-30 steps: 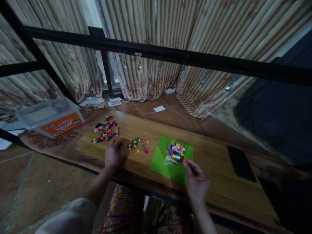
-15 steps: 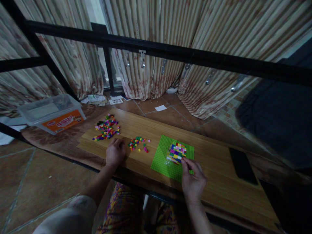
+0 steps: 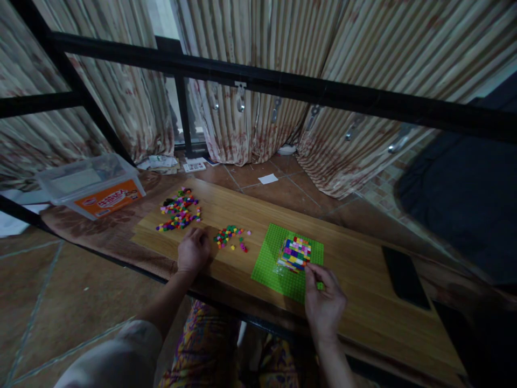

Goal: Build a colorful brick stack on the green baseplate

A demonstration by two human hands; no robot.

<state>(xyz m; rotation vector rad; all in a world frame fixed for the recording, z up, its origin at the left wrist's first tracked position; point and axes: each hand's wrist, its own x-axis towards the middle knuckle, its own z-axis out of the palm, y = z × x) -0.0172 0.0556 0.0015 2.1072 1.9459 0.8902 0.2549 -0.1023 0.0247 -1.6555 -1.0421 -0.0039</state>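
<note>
A green baseplate (image 3: 271,264) lies on the wooden table (image 3: 363,302). A multicoloured block of small bricks (image 3: 294,253) stands on it. My right hand (image 3: 324,302) is at the block's near right corner, fingers pinched together against it; what they pinch is too small to make out. My left hand (image 3: 193,252) rests curled on the table, between a large pile of loose coloured bricks (image 3: 179,210) and a small pile of bricks (image 3: 231,237).
A clear plastic tub with an orange label (image 3: 92,186) sits at the far left. A black phone (image 3: 405,276) lies flat on the table's right side. Black metal bars (image 3: 283,86) cross in front of striped curtains. Papers lie on the tiled floor behind.
My right hand's fingertips moved in to the brick block's near right corner and stay pinched there. My left hand has barely shifted.
</note>
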